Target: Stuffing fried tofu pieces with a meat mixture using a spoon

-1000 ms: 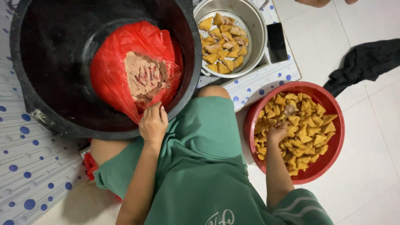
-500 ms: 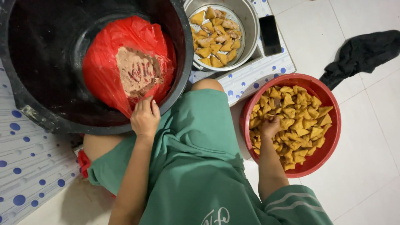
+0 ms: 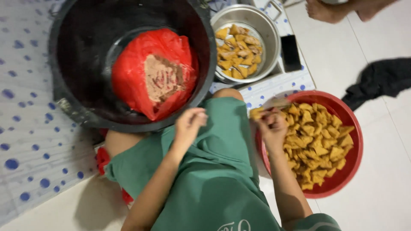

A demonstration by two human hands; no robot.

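I sit on the floor in green shorts. My right hand [image 3: 271, 126] is over the near left rim of a red basin [image 3: 352, 128] full of golden fried tofu pieces [image 3: 319, 143], and it grips one piece [image 3: 257, 113]. My left hand [image 3: 188, 125] hovers over my knee, fingers loosely curled, holding nothing I can see. Just beyond it a big black tub [image 3: 72, 64] holds a red plastic bag [image 3: 132, 81] with brownish filling [image 3: 162, 78] showing on top.
A steel pot [image 3: 267, 30] with more fried pieces [image 3: 237, 49] stands beyond my knee, a dark phone [image 3: 291, 52] beside it. A blue-dotted sheet [image 3: 25, 141] covers the floor at left. A black cloth [image 3: 381, 79] lies at right. Another person's foot [image 3: 325, 9] shows at top.
My right hand has lifted a fried piece out of the red basin toward my lap. My left hand has left the tub's rim and moved right over my knee.
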